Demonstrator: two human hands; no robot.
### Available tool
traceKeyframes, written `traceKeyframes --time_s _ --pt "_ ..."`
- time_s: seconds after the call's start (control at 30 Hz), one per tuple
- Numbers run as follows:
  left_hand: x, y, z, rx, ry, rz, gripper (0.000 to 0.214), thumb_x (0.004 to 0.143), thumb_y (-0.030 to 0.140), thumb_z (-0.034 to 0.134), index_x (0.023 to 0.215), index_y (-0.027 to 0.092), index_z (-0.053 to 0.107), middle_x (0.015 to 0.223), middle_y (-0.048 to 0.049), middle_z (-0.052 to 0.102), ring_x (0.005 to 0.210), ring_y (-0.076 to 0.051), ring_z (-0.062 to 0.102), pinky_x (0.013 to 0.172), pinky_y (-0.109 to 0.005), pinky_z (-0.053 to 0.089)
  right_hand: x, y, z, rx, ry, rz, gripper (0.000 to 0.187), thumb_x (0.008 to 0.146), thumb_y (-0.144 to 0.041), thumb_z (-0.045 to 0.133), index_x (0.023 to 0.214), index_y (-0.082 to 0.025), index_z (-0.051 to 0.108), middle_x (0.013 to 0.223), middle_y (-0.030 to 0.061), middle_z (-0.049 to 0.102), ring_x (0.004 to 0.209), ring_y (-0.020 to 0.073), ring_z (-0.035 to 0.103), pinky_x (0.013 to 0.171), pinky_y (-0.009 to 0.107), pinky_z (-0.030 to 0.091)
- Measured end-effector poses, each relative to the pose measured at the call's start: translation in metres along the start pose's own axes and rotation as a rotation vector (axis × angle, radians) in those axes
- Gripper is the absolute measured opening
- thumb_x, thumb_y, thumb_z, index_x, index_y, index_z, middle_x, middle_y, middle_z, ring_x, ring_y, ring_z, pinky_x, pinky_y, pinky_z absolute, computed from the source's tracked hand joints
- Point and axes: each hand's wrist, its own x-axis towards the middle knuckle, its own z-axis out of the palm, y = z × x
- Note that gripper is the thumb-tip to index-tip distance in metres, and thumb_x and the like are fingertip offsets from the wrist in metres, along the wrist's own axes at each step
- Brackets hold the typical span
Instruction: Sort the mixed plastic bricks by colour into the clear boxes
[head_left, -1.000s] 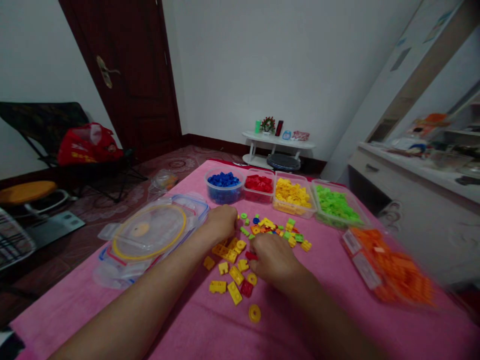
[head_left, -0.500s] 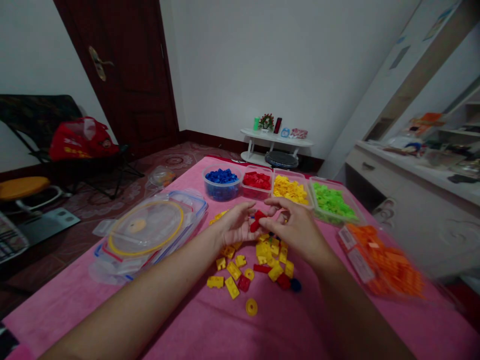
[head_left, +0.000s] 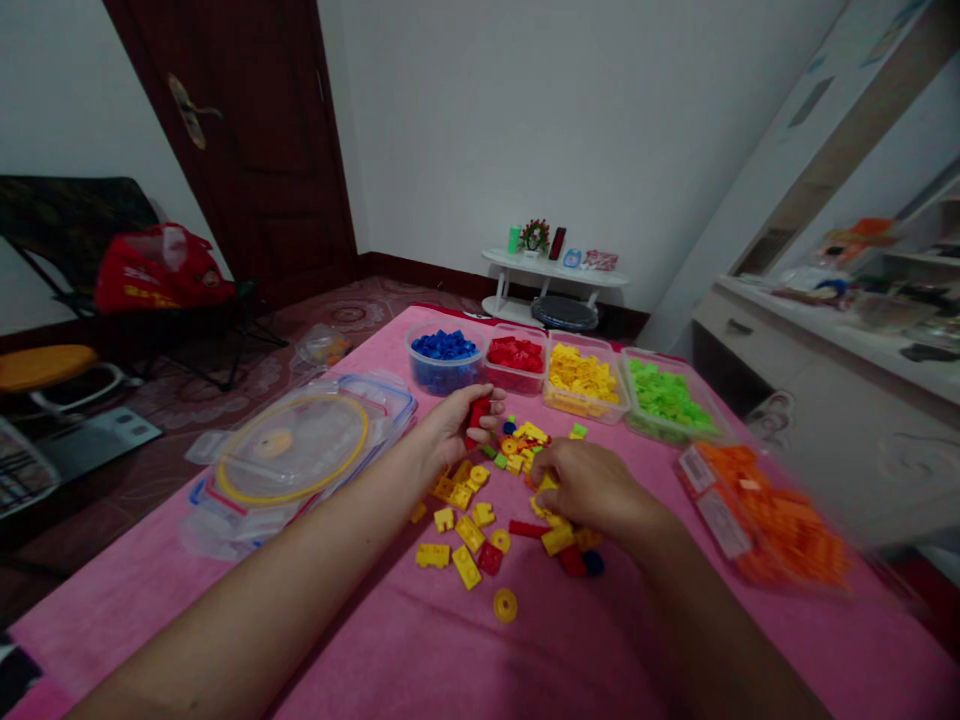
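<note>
Where the left hand (head_left: 454, 428) curls half-closed: a red toy brick (head_left: 477, 418), held above the pink cloth (head_left: 420, 650), long axis tilted, upper end toward the tubs (head_left: 585, 408).
Right hand (head_left: 585, 485): bunched low over loose yellow pieces (head_left: 557, 540); I can't tell whether it grips one.
Tubs: four, holding blue bricks (head_left: 444, 345), red bricks (head_left: 515, 353), yellow bricks (head_left: 581, 372), green bricks (head_left: 667, 395).
Orange bricks (head_left: 787, 520): one clear package (head_left: 724, 528).

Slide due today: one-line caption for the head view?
Left hand holds red plastic; right hand among loose yellow plastic bricks on pink cloth.
</note>
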Motion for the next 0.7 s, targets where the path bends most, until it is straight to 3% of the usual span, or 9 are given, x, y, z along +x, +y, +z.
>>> traceKeyframes --time_s 0.1,0.23,0.33,0.4,0.53,0.63,0.7 --pt "0.0 -0.001 0.001 0.022 0.004 0.013 0.017 0.088 0.016 0.039 0.078 0.011 0.053 0.061 0.0004 0.046 0.037 -0.003 0.036 0.028 -0.009 0.017 -0.006 -0.002 -0.007 -0.093 -0.014 0.071 0.022 0.065 -0.019 0.067 0.086 -0.025 0.071 0.093 0.0033 0.067 0.083 0.0187 0.061 0.059 0.025 0.031" --pt "-0.001 -0.001 0.001 0.049 0.02 0.027 0.015 0.087 0.015 0.04 0.079 0.011 0.053 0.062 0.0005 0.048 0.036 -0.002 0.035 0.028 -0.009 0.017 -0.011 -0.022 -0.003 -0.1 -0.123 -0.084 0.019 0.063 -0.017 0.068 0.081 -0.023 0.07 0.09 0.0026 0.069 0.083 0.0185 0.061 0.057 0.025 0.03" --pt "-0.002 -0.002 0.004 0.09 0.031 0.031 0.014 0.086 0.015 0.041 0.08 0.011 0.053 0.062 0.0008 0.049 0.036 -0.002 0.036 0.029 -0.008 0.016 -0.009 -0.029 0.0 -0.109 -0.143 -0.094 0.014 0.065 -0.012 0.064 0.075 -0.02 0.069 0.084 0.0035 0.069 0.078 0.0168 0.061 0.055 0.024 0.028" --pt "-0.002 -0.005 0.005 0.167 0.053 0.02 0.012 0.084 0.016 0.044 0.078 0.011 0.053 0.061 0.001 0.05 0.036 -0.002 0.037 0.029 -0.009 0.016 -0.006 -0.023 0.0 -0.023 -0.071 -0.08 0.009 0.067 -0.015 0.063 0.072 -0.02 0.068 0.078 0.0018 0.068 0.071 0.0144 0.059 0.053 0.024 0.027" --pt "0.003 -0.02 0.005 0.374 0.045 -0.052 0.023 0.082 0.035 0.052 0.077 0.013 0.057 0.058 -0.0015 0.055 0.037 -0.007 0.045 0.029 -0.013 0.021 -0.001 -0.009 -0.005 0.367 0.259 -0.114 0.009 0.075 -0.025 0.059 0.08 -0.02 0.065 0.069 -0.0005 0.063 0.059 0.0114 0.054 0.051 0.022 0.031" --pt "0.007 -0.027 0.001 0.297 -0.082 -0.151 0.036 0.078 0.051 0.054 0.08 0.015 0.057 0.061 -0.0027 0.057 0.043 -0.011 0.052 0.031 -0.014 0.023 0.001 -0.01 -0.006 0.648 0.46 -0.16 0.021 0.078 -0.027 0.057 0.096 -0.018 0.062 0.075 0.0008 0.064 0.063 0.0121 0.056 0.056 0.022 0.038" --pt "0.007 -0.026 -0.001 0.195 -0.122 -0.21 0.033 0.078 0.048 0.057 0.079 0.015 0.056 0.06 -0.0023 0.056 0.043 -0.01 0.051 0.031 -0.014 0.023 0.002 -0.011 -0.005 0.636 0.525 -0.143 0.017 0.079 -0.026 0.056 0.093 -0.018 0.061 0.077 0.0018 0.064 0.066 0.0127 0.057 0.059 0.023 0.039"
